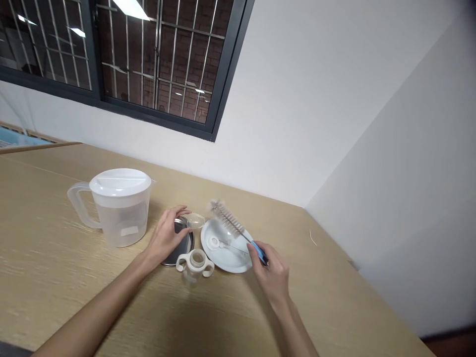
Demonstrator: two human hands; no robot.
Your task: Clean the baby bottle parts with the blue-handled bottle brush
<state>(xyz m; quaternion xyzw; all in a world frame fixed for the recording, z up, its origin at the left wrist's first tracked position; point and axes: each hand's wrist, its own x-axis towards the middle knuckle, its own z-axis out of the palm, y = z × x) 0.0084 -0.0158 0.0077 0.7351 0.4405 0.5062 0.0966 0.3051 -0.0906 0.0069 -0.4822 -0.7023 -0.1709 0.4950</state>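
Observation:
My right hand [272, 272] grips the blue handle of a bottle brush [227, 218], its white bristles pointing up and left over a white bowl [238, 267]. Inside the bowl lies a white ring-shaped part with a thin stem [214, 242]. My left hand [168, 234] has its thumb and fingers on either side of a clear plastic cap [196, 221], pinching its left end. Below that hand is a round dark metal plate or lid [181, 247], partly covered by it. A clear baby bottle with two cream handles [197, 258] stands upright with its mouth uncovered, between the hands.
A translucent lidded pitcher [124, 208] stands on the left, its handle facing left. The wooden table [208, 317] meets a white wall [275, 124] at the back. A barred window [159, 59] is above. A thin pale strand [313, 238] lies at the right.

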